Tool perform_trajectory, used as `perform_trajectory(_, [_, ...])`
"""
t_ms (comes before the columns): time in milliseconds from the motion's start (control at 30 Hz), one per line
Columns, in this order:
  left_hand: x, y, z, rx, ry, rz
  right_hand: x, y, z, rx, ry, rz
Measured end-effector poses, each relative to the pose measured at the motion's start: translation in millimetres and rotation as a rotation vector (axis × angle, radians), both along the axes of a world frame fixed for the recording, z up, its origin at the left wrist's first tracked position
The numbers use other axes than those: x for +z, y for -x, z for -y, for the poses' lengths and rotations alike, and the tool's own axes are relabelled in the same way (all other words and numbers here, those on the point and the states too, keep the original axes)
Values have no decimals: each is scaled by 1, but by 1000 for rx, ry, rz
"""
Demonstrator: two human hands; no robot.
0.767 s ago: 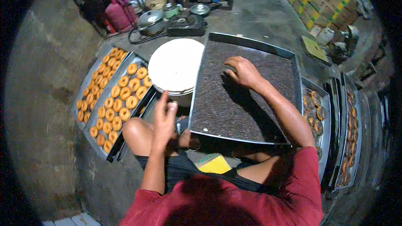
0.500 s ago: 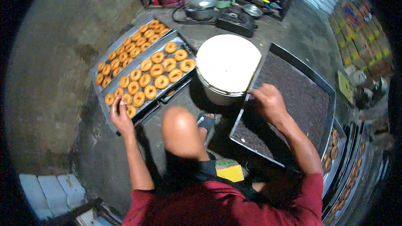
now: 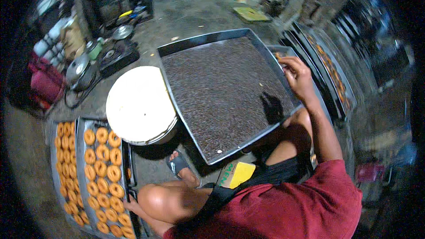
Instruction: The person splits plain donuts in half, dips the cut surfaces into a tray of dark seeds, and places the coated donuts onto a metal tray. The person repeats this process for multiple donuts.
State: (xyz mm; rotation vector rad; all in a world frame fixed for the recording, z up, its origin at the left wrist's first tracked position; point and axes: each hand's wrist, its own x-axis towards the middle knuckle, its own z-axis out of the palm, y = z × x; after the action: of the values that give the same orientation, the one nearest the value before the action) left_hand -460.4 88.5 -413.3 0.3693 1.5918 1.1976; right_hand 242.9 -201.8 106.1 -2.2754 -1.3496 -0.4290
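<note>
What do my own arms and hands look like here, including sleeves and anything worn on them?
Your dark red, short fabric sleeve on the right ends near the elbow, leaving the forearm bare. Your ungloved right hand shows no watch or bracelet at the wrist. Your left hand is too small and blurred to make out any ring.

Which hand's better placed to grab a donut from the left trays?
Probably left. The left hand is right beside the nearer donut tray; the right hand is across by the right edge of the sprinkle tray.
</note>
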Motion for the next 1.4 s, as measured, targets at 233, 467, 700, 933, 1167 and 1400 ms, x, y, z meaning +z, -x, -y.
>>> perform_trajectory(233, [127, 23, -36, 19, -111, -70, 17, -14, 121, -276, -29, -110])
perform_trajectory(467, [323, -4, 8, -4, -367, -182, -16, 14, 77, 43, -29, -155])
perform_trajectory(700, [445, -128, 39, -263, -568, -100, -14, 62, -1, 499, -156, -354])
perform_trajectory(933, [499, -251, 71, -617, -643, 32, 9, 49, -71, 697, -601, -1203])
perform_trajectory(1167, [541, -352, 124, -915, -667, 178, 7, 15, 58, 629, -587, -1654])
perform_trajectory(1400, [554, -446, 167, -1147, -560, 382, -65, -7, 288, -11, -1092, -1335])
